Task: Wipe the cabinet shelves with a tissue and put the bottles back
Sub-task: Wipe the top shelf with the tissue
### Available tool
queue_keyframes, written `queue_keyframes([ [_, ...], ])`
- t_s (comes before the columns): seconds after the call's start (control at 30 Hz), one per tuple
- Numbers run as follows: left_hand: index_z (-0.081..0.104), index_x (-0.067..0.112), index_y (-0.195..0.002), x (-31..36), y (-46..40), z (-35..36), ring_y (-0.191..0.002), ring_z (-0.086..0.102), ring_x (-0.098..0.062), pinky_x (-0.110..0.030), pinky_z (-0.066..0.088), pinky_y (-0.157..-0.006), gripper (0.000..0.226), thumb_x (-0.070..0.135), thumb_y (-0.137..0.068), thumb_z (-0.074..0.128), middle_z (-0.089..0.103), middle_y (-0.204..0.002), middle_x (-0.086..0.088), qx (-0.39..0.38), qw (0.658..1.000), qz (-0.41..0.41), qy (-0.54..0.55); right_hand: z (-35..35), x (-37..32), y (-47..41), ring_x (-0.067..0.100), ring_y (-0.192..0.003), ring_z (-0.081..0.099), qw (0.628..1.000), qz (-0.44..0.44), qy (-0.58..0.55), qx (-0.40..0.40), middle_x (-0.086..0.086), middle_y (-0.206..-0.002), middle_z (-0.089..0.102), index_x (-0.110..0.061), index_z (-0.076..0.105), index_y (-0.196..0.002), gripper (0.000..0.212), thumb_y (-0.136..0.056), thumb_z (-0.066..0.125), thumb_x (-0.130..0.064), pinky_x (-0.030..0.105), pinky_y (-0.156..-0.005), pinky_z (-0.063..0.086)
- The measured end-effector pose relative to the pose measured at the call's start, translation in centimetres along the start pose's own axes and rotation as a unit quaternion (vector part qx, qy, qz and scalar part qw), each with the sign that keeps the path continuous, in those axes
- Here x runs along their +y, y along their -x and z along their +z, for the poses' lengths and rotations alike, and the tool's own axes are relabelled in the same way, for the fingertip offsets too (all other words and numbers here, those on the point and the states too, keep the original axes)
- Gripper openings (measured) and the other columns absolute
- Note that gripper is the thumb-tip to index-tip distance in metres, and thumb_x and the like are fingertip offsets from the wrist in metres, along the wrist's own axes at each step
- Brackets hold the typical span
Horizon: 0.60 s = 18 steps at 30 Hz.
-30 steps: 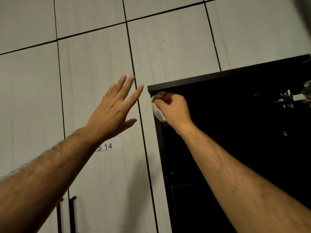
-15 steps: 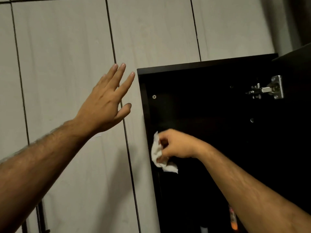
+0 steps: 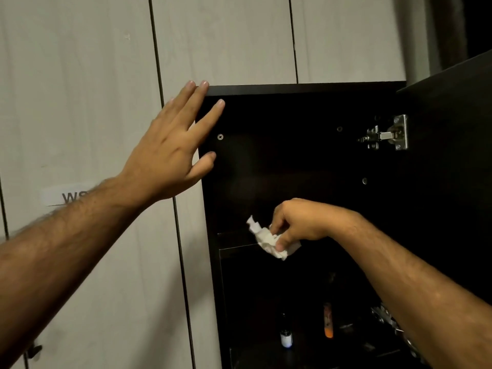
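The tissue [image 3: 269, 242] is white and crumpled. The right hand [image 3: 298, 222] pinches it with curled fingers, at the front edge of a shelf [image 3: 234, 239] inside the dark cabinet [image 3: 292, 161]. The left hand [image 3: 173, 153] is up at the top left corner of the cabinet, fingers straight and spread, holding nothing. Below the shelf, deep in the dark, stand a small dark bottle [image 3: 286, 334] and an orange bottle [image 3: 328, 323], a little apart. A metal hinge [image 3: 386, 135] is at the upper right, by the open door [image 3: 452, 182].
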State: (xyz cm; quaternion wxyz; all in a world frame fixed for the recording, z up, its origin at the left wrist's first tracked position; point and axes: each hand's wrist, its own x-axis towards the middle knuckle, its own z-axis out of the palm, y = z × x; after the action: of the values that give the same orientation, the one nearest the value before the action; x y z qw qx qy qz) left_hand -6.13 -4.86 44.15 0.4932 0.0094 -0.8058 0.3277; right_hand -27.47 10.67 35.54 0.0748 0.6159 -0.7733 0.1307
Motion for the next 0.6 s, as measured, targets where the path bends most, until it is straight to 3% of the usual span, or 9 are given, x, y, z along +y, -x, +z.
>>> queue_keyframes([
  [0.07,0.018,0.016,-0.155,0.6,0.1,0.3,-0.151,0.003,-0.031,-0.054,0.019,-0.119,0.073,0.038,-0.091,0.045,0.007,-0.163,-0.017,-0.002,1.0,0.0,-0.001,-0.3,0.9,0.9,0.003,-0.086,0.056,0.999,0.029,0.016,-0.043,-0.029,-0.101,0.055,-0.028,0.071,-0.087,0.014,-0.08,0.074,-0.04,0.022,-0.068,0.042],
  [0.13,0.021,0.015,-0.155,1.4,0.2,0.8,-0.151,0.004,-0.031,-0.055,0.019,-0.119,0.073,0.038,-0.09,0.045,0.009,-0.162,-0.017,-0.002,1.0,-0.002,0.003,0.1,1.3,1.5,0.005,-0.071,0.058,0.997,0.035,0.024,-0.059,-0.016,-0.085,0.065,-0.03,0.066,-0.083,0.005,-0.086,0.065,-0.033,0.024,-0.06,0.042],
  [0.23,0.025,0.014,-0.154,2.6,0.5,1.5,-0.151,0.005,-0.032,-0.055,0.02,-0.118,0.071,0.036,-0.09,0.047,0.011,-0.162,-0.018,-0.01,1.0,0.0,0.007,0.3,1.6,2.5,0.002,-0.058,0.056,0.998,0.029,0.037,-0.053,-0.007,-0.078,0.067,-0.028,0.066,-0.089,0.01,-0.09,0.057,-0.023,0.019,-0.053,0.04],
  [0.37,0.031,0.013,-0.152,4.4,0.5,2.4,-0.151,0.006,-0.032,-0.053,0.017,-0.12,0.068,0.036,-0.09,0.05,0.016,-0.161,-0.018,-0.031,0.999,0.005,0.008,-0.8,2.9,4.0,0.014,-0.081,0.063,0.991,0.086,0.071,-0.073,-0.006,-0.09,0.066,-0.026,0.063,-0.092,0.005,-0.091,0.058,-0.024,0.029,-0.068,0.048],
  [0.53,0.031,0.014,-0.152,6.4,0.2,3.6,-0.151,0.005,-0.031,-0.051,0.015,-0.121,0.068,0.033,-0.092,0.057,0.015,-0.161,-0.017,-0.056,0.998,0.004,0.015,-2.1,4.4,4.8,0.009,-0.075,0.057,0.971,0.16,0.136,-0.118,0.002,-0.101,0.068,-0.013,0.067,-0.109,0.018,-0.094,0.058,-0.016,0.016,-0.057,0.039],
  [0.6,0.03,0.015,-0.152,6.9,0.0,4.1,-0.151,0.005,-0.03,-0.049,0.014,-0.121,0.068,0.035,-0.092,0.056,0.014,-0.162,-0.016,-0.069,0.998,-0.003,0.015,-2.9,4.8,5.2,0.013,-0.084,0.061,0.962,0.176,0.146,-0.146,0.005,-0.108,0.069,-0.008,0.067,-0.113,0.022,-0.092,0.062,-0.013,0.016,-0.064,0.043],
])
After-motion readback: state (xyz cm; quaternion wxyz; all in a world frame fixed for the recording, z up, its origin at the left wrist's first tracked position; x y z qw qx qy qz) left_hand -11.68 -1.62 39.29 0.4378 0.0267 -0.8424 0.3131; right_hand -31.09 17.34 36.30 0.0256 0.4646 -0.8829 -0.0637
